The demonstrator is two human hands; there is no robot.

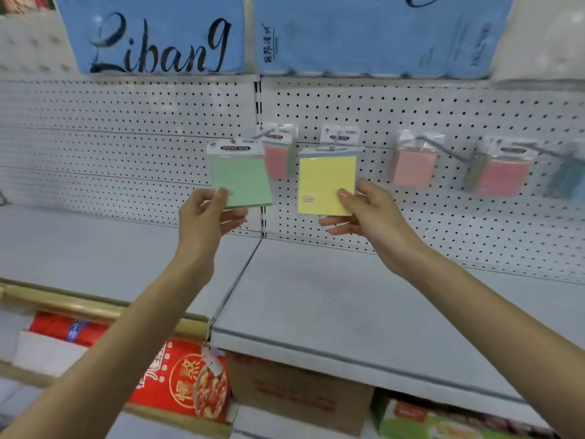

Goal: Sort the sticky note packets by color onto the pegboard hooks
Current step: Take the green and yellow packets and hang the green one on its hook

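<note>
Two sticky note packets held up at the pegboard (pixel 443 115).
Left hand (pixel 202 217) pinches a green packet (pixel 243 182) by its lower corner; right hand (pixel 364 213) grips a yellow packet (pixel 326 182); pink packets (pixel 411 167) hang on hooks rightward.

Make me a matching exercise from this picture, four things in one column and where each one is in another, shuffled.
Things:
1. green packet
2. yellow packet
3. pink packet
4. blue "Libang" pack

Places:
A. on the shelf above the pegboard
B. held in the right hand
C. hanging on a hook, to the right of both hands
D. held in the left hand

Pairs: 1-D, 2-B, 3-C, 4-A
</note>
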